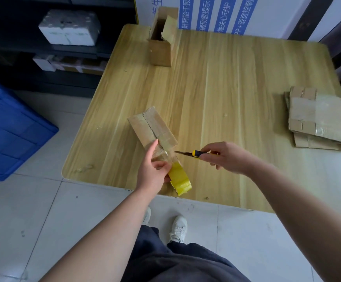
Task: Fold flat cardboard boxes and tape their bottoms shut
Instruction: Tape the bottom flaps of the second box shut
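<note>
Flat boxes lie stacked on the table at right; an open box stands at its far edge. Near the front, beside the taped box, the left hand grips a yellow tape roll, the right hand a utility knife.

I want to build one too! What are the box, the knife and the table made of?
The box looks like matte brown cardboard, creased at its flaps. The knife seems a grey metal blade in yellow plastic. The table shows pale wood grain, perhaps laminate.
</note>
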`<state>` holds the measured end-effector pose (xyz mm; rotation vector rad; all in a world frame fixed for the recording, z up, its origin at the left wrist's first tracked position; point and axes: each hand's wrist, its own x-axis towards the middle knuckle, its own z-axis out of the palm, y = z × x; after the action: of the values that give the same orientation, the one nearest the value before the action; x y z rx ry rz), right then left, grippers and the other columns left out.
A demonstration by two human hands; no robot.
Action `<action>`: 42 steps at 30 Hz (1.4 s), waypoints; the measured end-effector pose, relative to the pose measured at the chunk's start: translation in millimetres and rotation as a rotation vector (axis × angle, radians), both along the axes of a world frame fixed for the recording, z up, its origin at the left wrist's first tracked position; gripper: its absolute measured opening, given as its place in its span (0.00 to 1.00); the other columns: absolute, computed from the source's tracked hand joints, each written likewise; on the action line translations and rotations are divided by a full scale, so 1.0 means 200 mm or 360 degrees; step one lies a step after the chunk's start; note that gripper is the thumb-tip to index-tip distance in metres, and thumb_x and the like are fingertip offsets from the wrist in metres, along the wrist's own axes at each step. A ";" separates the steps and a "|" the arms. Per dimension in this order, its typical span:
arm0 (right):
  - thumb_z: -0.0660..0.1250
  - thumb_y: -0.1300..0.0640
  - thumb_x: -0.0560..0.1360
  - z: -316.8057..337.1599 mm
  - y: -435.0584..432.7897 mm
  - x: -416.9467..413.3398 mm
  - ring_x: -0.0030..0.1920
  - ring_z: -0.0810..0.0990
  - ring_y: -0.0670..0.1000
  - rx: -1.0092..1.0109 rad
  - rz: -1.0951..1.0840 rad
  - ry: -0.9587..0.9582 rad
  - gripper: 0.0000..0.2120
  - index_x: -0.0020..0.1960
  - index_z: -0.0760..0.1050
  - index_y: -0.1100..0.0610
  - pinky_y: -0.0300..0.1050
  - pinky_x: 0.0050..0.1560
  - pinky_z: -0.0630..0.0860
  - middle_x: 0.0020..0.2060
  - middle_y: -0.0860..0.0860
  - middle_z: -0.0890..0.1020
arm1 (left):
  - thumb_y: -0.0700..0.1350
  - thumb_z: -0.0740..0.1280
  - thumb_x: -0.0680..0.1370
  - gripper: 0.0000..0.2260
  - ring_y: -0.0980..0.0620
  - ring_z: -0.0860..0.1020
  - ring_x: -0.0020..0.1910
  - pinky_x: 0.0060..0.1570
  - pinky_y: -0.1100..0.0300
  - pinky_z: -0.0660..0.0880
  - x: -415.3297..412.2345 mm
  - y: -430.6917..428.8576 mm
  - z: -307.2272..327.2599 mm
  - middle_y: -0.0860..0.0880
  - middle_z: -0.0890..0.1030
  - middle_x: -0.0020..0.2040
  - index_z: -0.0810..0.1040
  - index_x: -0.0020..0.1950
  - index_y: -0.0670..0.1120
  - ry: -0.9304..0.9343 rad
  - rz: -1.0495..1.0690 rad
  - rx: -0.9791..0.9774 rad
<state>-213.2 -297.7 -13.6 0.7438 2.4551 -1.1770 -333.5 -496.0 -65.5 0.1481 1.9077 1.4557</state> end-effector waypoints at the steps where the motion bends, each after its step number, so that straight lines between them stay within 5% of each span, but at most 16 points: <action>1: 0.63 0.40 0.76 0.03 0.00 -0.01 0.35 0.78 0.48 0.0125 0.0100 -0.0037 0.12 0.53 0.79 0.45 0.48 0.39 0.76 0.35 0.47 0.80 | 0.36 0.72 0.75 0.35 0.60 0.81 0.40 0.35 0.65 0.78 0.00 0.00 0.00 0.48 0.81 0.46 0.65 0.72 0.66 0.0000 0.0000 0.0008; 7: 0.60 0.35 0.75 0.09 -0.04 -0.14 0.41 0.77 0.47 0.0673 0.0414 -0.0173 0.16 0.55 0.79 0.41 0.45 0.46 0.72 0.40 0.42 0.80 | 0.37 0.73 0.74 0.35 0.50 0.83 0.45 0.46 0.49 0.82 -0.01 -0.01 -0.01 0.44 0.83 0.45 0.65 0.68 0.72 0.0048 -0.0035 -0.0051; 11: 0.60 0.36 0.76 -0.03 -0.06 -0.16 0.41 0.78 0.50 0.0928 0.0557 -0.0384 0.18 0.54 0.79 0.46 0.44 0.39 0.73 0.41 0.46 0.80 | 0.40 0.73 0.75 0.34 0.56 0.82 0.46 0.46 0.62 0.77 -0.02 -0.03 0.00 0.50 0.84 0.45 0.63 0.71 0.68 0.0176 -0.0143 -0.0128; 13: 0.59 0.37 0.77 -0.11 -0.05 -0.13 0.41 0.78 0.50 0.0850 0.0389 -0.0363 0.17 0.56 0.78 0.46 0.44 0.38 0.72 0.42 0.46 0.80 | 0.40 0.72 0.75 0.34 0.56 0.82 0.45 0.48 0.63 0.76 -0.04 -0.04 -0.01 0.50 0.84 0.42 0.63 0.71 0.69 0.0189 -0.0174 -0.0157; 17: 0.62 0.42 0.77 -0.27 -0.02 -0.05 0.43 0.76 0.53 0.0776 -0.0034 -0.0256 0.16 0.61 0.72 0.49 0.44 0.35 0.70 0.47 0.49 0.76 | 0.38 0.73 0.73 0.37 0.53 0.82 0.46 0.59 0.49 0.77 -0.07 -0.04 -0.03 0.49 0.84 0.41 0.64 0.65 0.76 0.0186 -0.0219 -0.0157; 22: 0.62 0.47 0.78 -0.45 -0.03 -0.05 0.56 0.72 0.59 0.0736 -0.0300 -0.0284 0.20 0.66 0.68 0.55 0.50 0.50 0.72 0.57 0.56 0.72 | 0.36 0.74 0.72 0.41 0.54 0.82 0.42 0.58 0.46 0.77 -0.09 -0.06 0.00 0.51 0.84 0.40 0.62 0.63 0.79 0.0136 -0.0338 -0.0125; 25: 0.63 0.46 0.78 -0.43 -0.07 -0.13 0.68 0.67 0.58 0.0509 -0.0395 0.0176 0.26 0.73 0.64 0.53 0.54 0.66 0.67 0.70 0.55 0.67 | 0.36 0.74 0.72 0.42 0.56 0.82 0.41 0.56 0.50 0.78 -0.09 -0.07 0.03 0.50 0.83 0.42 0.60 0.67 0.77 0.0108 -0.0395 -0.0152; 28: 0.63 0.41 0.77 -0.34 -0.13 -0.25 0.76 0.58 0.53 0.0356 -0.0127 0.0700 0.30 0.75 0.64 0.51 0.52 0.74 0.57 0.76 0.53 0.61 | 0.35 0.74 0.72 0.45 0.54 0.83 0.42 0.52 0.53 0.80 -0.11 -0.08 0.07 0.45 0.82 0.44 0.56 0.72 0.73 0.0040 -0.0546 -0.0187; 32: 0.67 0.37 0.72 -0.31 -0.14 -0.36 0.77 0.57 0.52 0.0485 0.0177 0.0671 0.33 0.74 0.66 0.48 0.52 0.75 0.54 0.76 0.52 0.61 | 0.33 0.73 0.72 0.44 0.59 0.79 0.39 0.44 0.68 0.76 -0.17 -0.11 0.11 0.46 0.80 0.41 0.56 0.75 0.67 0.0038 -0.0686 -0.0225; 36: 0.65 0.33 0.69 -0.35 -0.12 -0.37 0.72 0.68 0.53 0.0739 0.0234 0.0800 0.33 0.68 0.73 0.49 0.61 0.72 0.60 0.72 0.53 0.69 | 0.33 0.72 0.73 0.40 0.57 0.80 0.41 0.55 0.59 0.74 -0.22 -0.12 0.11 0.49 0.81 0.38 0.61 0.71 0.69 -0.0049 -0.0685 -0.0146; 42: 0.68 0.38 0.70 -0.39 -0.08 -0.40 0.66 0.75 0.56 0.1003 0.0512 0.1022 0.31 0.65 0.77 0.59 0.60 0.70 0.65 0.68 0.56 0.74 | 0.34 0.72 0.73 0.33 0.52 0.77 0.43 0.55 0.52 0.73 -0.30 -0.16 0.12 0.49 0.80 0.39 0.71 0.64 0.69 -0.0078 -0.0634 -0.0111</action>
<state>-293.1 -312.8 -91.8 0.0661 3.3754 -0.5565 -393.4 -528.9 -41.3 0.4298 1.7633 1.1139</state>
